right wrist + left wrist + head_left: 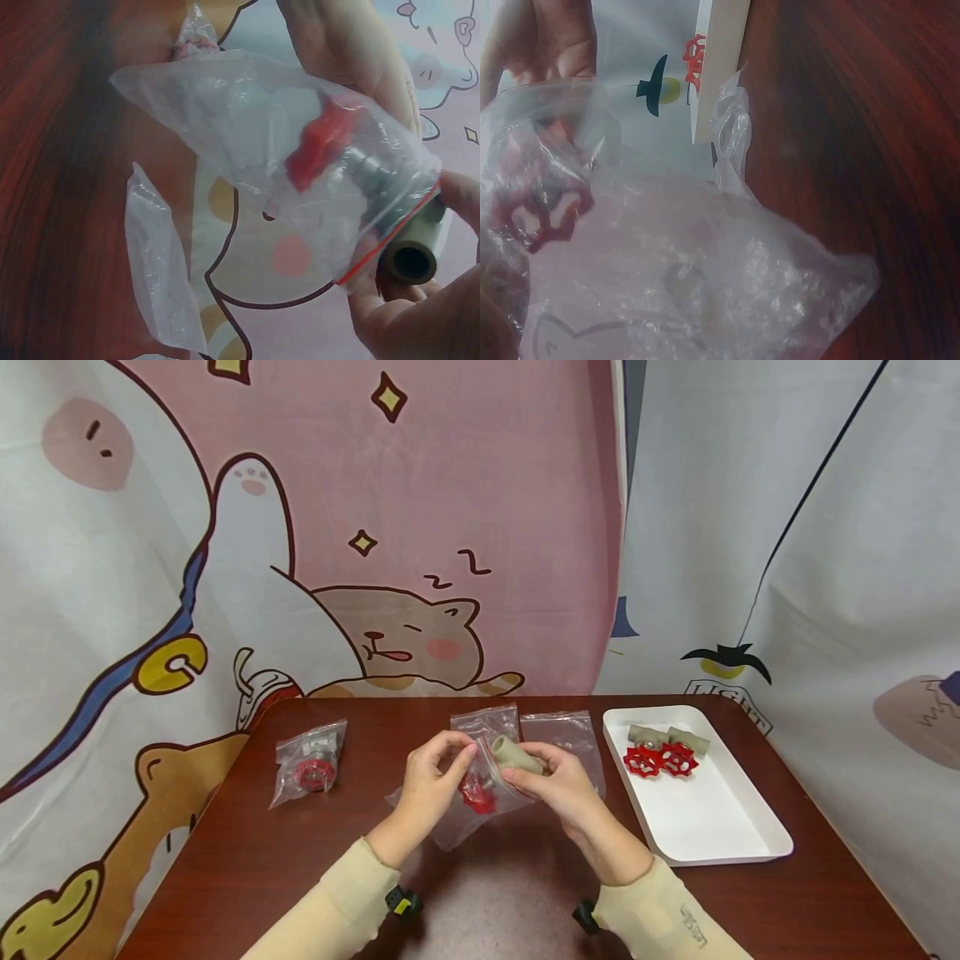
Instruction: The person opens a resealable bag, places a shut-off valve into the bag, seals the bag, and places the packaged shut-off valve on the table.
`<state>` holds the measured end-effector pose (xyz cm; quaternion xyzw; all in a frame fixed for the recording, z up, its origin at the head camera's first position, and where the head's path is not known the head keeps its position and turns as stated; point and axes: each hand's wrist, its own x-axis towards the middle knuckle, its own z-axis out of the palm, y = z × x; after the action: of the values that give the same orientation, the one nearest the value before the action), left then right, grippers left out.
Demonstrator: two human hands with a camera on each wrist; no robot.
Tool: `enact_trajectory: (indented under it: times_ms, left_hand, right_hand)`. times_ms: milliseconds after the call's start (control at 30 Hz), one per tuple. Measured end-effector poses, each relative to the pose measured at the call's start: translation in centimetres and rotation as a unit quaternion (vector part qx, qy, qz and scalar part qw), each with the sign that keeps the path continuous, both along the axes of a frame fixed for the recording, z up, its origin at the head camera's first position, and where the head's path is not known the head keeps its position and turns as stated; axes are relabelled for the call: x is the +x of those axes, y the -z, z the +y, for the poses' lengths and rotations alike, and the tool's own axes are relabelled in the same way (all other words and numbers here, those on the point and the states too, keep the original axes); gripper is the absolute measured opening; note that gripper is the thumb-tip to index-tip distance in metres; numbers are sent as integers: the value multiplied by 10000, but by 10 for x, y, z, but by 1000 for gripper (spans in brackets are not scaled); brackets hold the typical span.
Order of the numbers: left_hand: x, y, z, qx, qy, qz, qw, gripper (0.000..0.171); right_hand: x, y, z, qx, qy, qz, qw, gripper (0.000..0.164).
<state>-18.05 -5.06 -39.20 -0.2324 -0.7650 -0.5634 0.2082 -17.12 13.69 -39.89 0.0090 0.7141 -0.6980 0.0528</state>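
Observation:
My left hand [427,785] pinches the edge of a clear zip bag [452,832] near its mouth. A red handwheel [477,793] shows through the plastic. With its thumb and fingers, my right hand [566,789] grips a grey-green pipe valve [517,755] at the bag's mouth. One round, hollow end of the valve [415,262] pokes out past the bag's red zip line [386,238] in the right wrist view. The left wrist view has the handwheel [544,217] hanging inside the wrinkled plastic.
On the right, a white tray [708,822] holds two valves with red handwheels [660,760]. Another bagged valve [311,768] lies at the left of the dark wooden table [330,868]. Flat clear bags [570,735] lie behind my hands, before a printed curtain [525,527].

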Motion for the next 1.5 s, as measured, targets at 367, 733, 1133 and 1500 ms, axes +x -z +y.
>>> enact_trajectory:
  times_ms: [367, 733, 1133, 1500]
  left_hand:
    - [5, -4, 5, -16, -33, 40, 10000, 5]
    - [7, -5, 8, 120, 21, 24, 9999, 4]
    - [8, -9, 6, 146, -192, 828, 9963, 5]
    - [6, -12, -3, 546, -72, 800, 9953, 4]
  right_hand:
    - [1, -3, -4, 312, -159, 58, 9994, 39]
    - [7, 0, -15, 683, -341, 312, 9966, 38]
    - [13, 7, -13, 1921, -791, 1356, 9687, 24]
    - [17, 9, -6, 2752, -1186, 2936, 9077, 33]
